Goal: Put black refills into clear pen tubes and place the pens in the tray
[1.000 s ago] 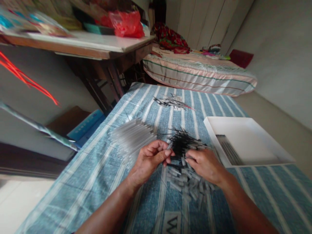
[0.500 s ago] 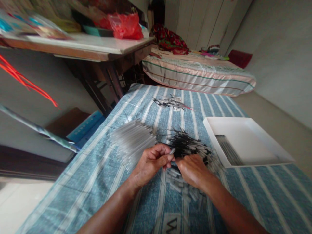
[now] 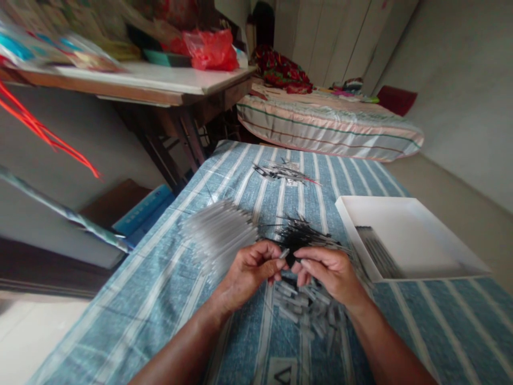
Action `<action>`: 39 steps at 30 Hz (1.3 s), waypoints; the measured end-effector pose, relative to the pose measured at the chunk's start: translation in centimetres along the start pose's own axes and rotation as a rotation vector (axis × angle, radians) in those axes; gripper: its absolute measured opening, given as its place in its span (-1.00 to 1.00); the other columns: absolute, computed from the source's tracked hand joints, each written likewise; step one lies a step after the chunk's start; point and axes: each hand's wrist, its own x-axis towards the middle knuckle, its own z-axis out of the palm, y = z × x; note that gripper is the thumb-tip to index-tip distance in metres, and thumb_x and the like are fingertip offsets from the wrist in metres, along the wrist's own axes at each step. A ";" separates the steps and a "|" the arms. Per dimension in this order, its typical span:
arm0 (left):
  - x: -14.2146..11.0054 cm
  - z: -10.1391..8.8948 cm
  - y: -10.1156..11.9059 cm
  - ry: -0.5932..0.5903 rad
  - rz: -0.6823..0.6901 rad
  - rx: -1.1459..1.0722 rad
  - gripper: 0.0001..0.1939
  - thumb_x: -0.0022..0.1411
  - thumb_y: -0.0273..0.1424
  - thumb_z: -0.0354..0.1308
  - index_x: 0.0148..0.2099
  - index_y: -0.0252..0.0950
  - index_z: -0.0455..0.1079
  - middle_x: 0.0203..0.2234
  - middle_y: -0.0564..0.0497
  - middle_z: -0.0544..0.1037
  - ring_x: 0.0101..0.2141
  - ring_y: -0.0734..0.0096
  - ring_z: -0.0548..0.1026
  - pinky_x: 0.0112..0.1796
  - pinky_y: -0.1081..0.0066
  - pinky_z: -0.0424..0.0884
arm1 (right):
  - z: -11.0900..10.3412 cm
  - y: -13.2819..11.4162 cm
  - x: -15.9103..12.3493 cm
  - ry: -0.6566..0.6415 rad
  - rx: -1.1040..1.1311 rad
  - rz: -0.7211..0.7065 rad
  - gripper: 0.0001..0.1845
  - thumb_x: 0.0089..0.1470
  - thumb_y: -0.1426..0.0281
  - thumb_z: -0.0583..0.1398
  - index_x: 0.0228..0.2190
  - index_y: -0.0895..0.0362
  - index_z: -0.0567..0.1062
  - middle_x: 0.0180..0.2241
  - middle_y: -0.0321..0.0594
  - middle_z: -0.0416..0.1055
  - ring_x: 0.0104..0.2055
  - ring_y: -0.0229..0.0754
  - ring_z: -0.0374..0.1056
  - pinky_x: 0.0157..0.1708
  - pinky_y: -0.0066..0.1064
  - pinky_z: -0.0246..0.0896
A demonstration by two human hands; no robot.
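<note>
My left hand (image 3: 256,268) pinches a small, short translucent cap-like piece (image 3: 285,253) between thumb and fingertips. Close by on the right, my right hand (image 3: 326,270) has its thumb and fingers pressed together; whatever they hold is hidden. Left of the hands lies a stack of long translucent tubes (image 3: 218,232). Behind the hands is a heap of thin black-tipped rods (image 3: 302,231). Short clear-grey pieces (image 3: 310,307) are strewn below my right hand. On the right, a white open box (image 3: 425,230) contains a small row of slim dark-ended sticks (image 3: 377,254).
A blue striped cloth (image 3: 160,315) covers the work table. Several loose thin rods (image 3: 280,172) lie at its far end. Beyond are a bed (image 3: 328,120) and, at left, a higher table (image 3: 160,80) bearing a red plastic bag (image 3: 210,49). Orange strings (image 3: 52,136) hang at left.
My right hand has turned over, from back upward to thumb and fingertips facing my left hand. My left hand stays almost in place with the small piece.
</note>
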 end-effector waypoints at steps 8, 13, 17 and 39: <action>-0.1 0.2 0.2 0.012 -0.022 0.026 -0.74 0.02 -0.28 0.26 -0.34 -0.35 0.32 -0.57 0.12 0.39 -0.57 0.57 0.35 -0.52 0.52 0.26 | 0.1 0.2 0.0 -0.045 0.171 0.043 -0.83 0.11 0.32 0.14 -0.27 0.17 0.38 -0.42 -0.21 0.49 -0.50 -0.26 0.44 -0.51 -0.44 0.32; 0.0 0.2 0.1 -0.001 -0.020 0.032 -0.73 0.02 -0.28 0.26 -0.35 -0.35 0.32 -0.59 0.12 0.39 -0.58 0.58 0.34 -0.53 0.52 0.25 | 0.1 -0.1 0.0 -0.070 0.187 0.049 -0.82 0.11 0.31 0.14 -0.28 0.15 0.32 -0.41 -0.21 0.49 -0.49 -0.26 0.44 -0.47 -0.42 0.31; -0.1 0.4 0.2 -0.001 -0.025 0.017 -0.75 0.01 -0.29 0.26 -0.35 -0.35 0.32 -0.59 0.12 0.39 -0.59 0.58 0.34 -0.53 0.52 0.25 | -0.2 -0.2 0.0 -0.017 0.165 0.036 -0.83 0.06 0.31 0.17 -0.32 0.15 0.34 -0.46 -0.25 0.48 -0.56 -0.30 0.38 -0.53 -0.46 0.26; -0.2 0.7 -0.1 -0.105 -0.090 0.105 -0.75 0.03 -0.27 0.24 -0.39 -0.35 0.33 -0.60 0.12 0.38 -0.57 0.57 0.32 -0.53 0.53 0.23 | 0.2 1.0 0.1 0.147 0.277 0.076 -0.90 -0.09 0.42 0.29 -0.44 0.17 0.51 -0.67 -0.33 0.42 -0.67 -0.35 0.28 -0.62 -0.52 0.20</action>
